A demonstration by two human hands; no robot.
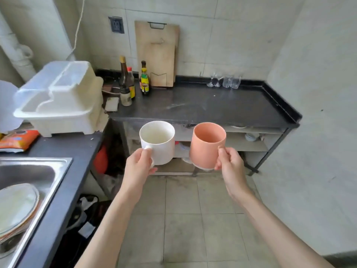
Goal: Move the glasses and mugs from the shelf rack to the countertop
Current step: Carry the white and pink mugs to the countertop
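My left hand (140,163) grips the handle of a white mug (158,142), held upright in the air. My right hand (229,164) grips the handle of a pink mug (207,147), also upright. Both mugs hang in front of the shelf rack (251,144), just below the front edge of the black countertop (202,107). Several clear glasses (225,81) stand at the back of that countertop near the wall. A small bowl (252,136) sits on a rack shelf at the right.
Sauce bottles (128,84) and wooden cutting boards (157,53) stand at the countertop's back left. A white plastic dish rack (59,99) sits on the left counter beside a steel sink (29,175) holding plates. Tiled floor lies below my arms.
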